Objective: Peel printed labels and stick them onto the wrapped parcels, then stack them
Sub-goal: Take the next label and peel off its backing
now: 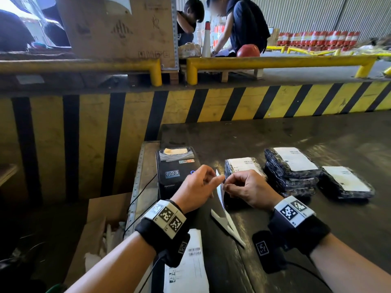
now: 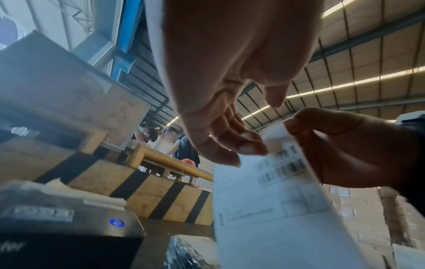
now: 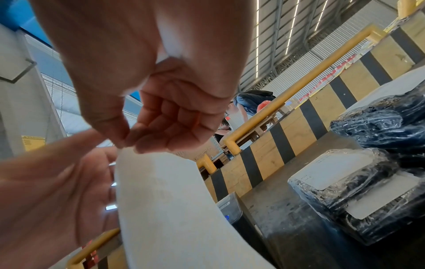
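left hand (image 2: 220,116), right hand (image 2: 352,149), pinching label (image 2: 264,209) (blurred)

Yellow guard rails (image 1: 275,62) are running above a black-and-yellow striped wall (image 1: 190,102) behind the dark bench (image 1: 275,134), while light strips (image 2: 345,84) are glowing under the corrugated roof (image 2: 368,54).

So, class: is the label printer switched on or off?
On: the printer shows a lit blue button on its top.
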